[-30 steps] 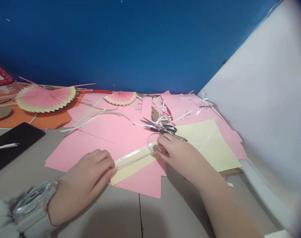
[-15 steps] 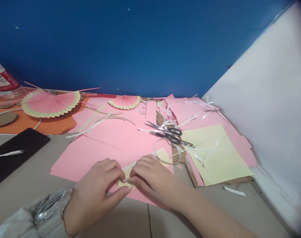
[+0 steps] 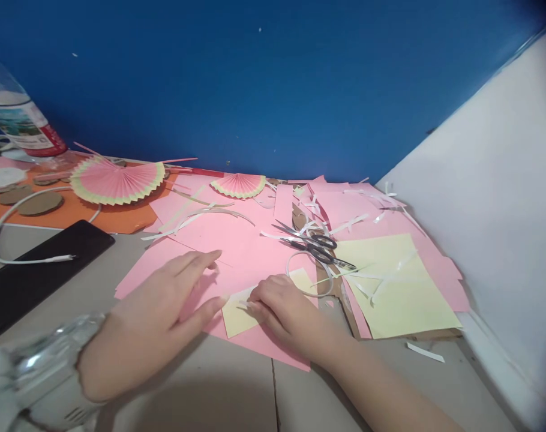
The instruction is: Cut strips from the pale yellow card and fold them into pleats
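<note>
The left hand (image 3: 165, 309) is held half spread, thumb well apart from the fingers, with nothing gripped; its thumb tip is placed at the near-left end of a yellow paper strip (image 3: 237, 321), though whether contact is made cannot be told. By the right hand (image 3: 288, 315), the fingers are curled in, and a small whitish strip end (image 3: 243, 305) is pinched between thumb and forefinger. The yellow strip is laid flat on smooth pink paper (image 3: 151, 270), its middle covered by the right hand. Beyond it, black-handled scissors (image 3: 321, 254) are seen among thin, curling white scraps (image 3: 350, 223). A large pleated fan (image 3: 120, 183) and a smaller fan (image 3: 237, 185), both pink with zigzag yellow edges, are set farther back. On the clear plastic bottle (image 3: 18, 120), a label with a landscape and a red band is seen; its print cannot be read.
</note>
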The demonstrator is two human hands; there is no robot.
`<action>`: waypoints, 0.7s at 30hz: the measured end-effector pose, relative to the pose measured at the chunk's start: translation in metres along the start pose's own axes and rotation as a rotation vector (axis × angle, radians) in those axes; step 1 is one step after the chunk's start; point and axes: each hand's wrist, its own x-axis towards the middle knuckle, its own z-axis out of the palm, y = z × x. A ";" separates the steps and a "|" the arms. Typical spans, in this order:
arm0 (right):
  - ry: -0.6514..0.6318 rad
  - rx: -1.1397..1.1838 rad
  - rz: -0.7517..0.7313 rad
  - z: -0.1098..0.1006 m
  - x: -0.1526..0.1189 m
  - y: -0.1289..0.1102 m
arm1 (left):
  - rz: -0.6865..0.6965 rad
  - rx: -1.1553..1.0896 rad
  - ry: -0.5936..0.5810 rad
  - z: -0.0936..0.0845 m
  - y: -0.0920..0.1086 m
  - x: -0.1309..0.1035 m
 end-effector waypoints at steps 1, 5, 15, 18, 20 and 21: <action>0.010 -0.034 -0.028 0.001 -0.001 0.000 | 0.035 0.076 -0.008 -0.001 -0.003 -0.006; 0.061 -0.095 -0.070 0.001 -0.002 -0.002 | 0.350 0.310 -0.070 0.016 -0.014 -0.033; -0.144 -0.045 0.108 -0.018 0.006 -0.025 | 0.425 0.364 -0.044 0.049 -0.008 -0.040; -0.138 0.040 0.142 -0.016 0.011 -0.032 | 0.453 0.340 -0.064 0.050 -0.007 -0.039; -0.142 0.049 0.124 -0.012 0.013 -0.033 | 0.436 0.328 -0.063 0.049 -0.007 -0.038; -0.149 0.044 0.112 -0.010 0.014 -0.033 | 0.425 0.330 -0.058 0.049 -0.007 -0.037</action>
